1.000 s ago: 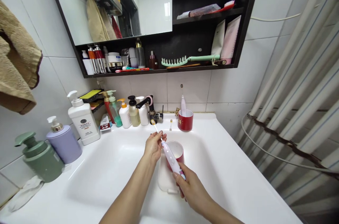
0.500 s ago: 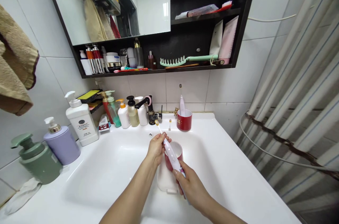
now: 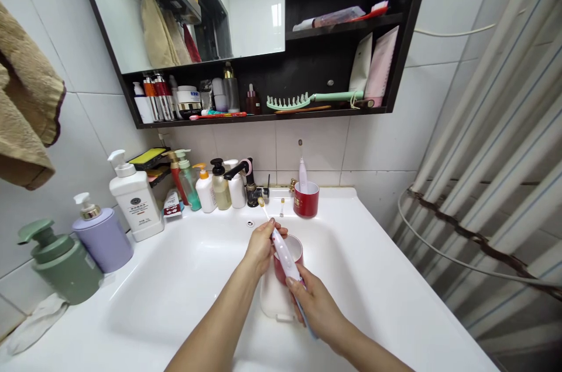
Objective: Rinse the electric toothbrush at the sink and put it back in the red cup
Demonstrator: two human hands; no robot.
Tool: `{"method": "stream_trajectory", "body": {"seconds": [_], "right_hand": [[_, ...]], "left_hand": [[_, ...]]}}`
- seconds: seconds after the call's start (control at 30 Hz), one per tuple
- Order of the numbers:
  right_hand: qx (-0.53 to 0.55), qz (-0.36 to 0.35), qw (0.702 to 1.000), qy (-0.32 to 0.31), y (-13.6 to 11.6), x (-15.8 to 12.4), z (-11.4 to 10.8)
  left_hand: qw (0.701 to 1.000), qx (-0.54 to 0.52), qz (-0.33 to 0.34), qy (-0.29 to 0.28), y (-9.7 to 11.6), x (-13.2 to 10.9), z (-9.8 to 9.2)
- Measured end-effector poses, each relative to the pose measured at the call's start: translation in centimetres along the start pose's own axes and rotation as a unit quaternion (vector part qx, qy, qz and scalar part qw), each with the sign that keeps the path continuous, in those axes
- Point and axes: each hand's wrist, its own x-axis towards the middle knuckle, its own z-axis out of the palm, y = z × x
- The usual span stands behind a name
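Note:
Over the sink, an electric toothbrush [image 3: 284,252] with a pale pink handle slants up and away from me, its brush head toward the faucet. My right hand [image 3: 317,304] is closed round the lower part of the handle. At the top of the handle, by the base of the brush head, my left hand [image 3: 262,243] pinches with thumb and fingers. Behind the toothbrush a red cup [image 3: 297,248] with a white inside is partly hidden. Under it lies a whitish tray or box [image 3: 274,301] in the basin, partly covered by my hands.
A second red cup [image 3: 306,201] on the back ledge holds another pale electric toothbrush [image 3: 302,176]. Beside it stands a small brush head [image 3: 282,207]. The black faucet [image 3: 250,184] and several pump bottles line the back and left. Above hangs a dark mirror cabinet [image 3: 259,120].
The fingers of my left hand have shifted slightly at the toothbrush's neck, some now reaching out past it. My right hand keeps its hold, and the camera view has moved a little.

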Motion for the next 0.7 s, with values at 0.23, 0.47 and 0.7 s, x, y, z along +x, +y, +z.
{"method": "stream_trajectory", "body": {"seconds": [0.23,0.47,0.7], "right_hand": [[0.000,0.001,1.000,-0.007,0.2,0.3,-0.1],[0.133,0.046,0.988,-0.059,-0.2,-0.5,0.4],[0.127,-0.076,0.989,0.006,-2.3,1.6,-0.1]], "left_hand": [[0.998,0.042,0.045,0.018,-0.4,0.3,-0.1],[0.999,-0.003,0.018,-0.050,-0.1,-0.3,0.2],[0.998,-0.002,0.027,-0.056,0.4,-0.9,0.4]]}}
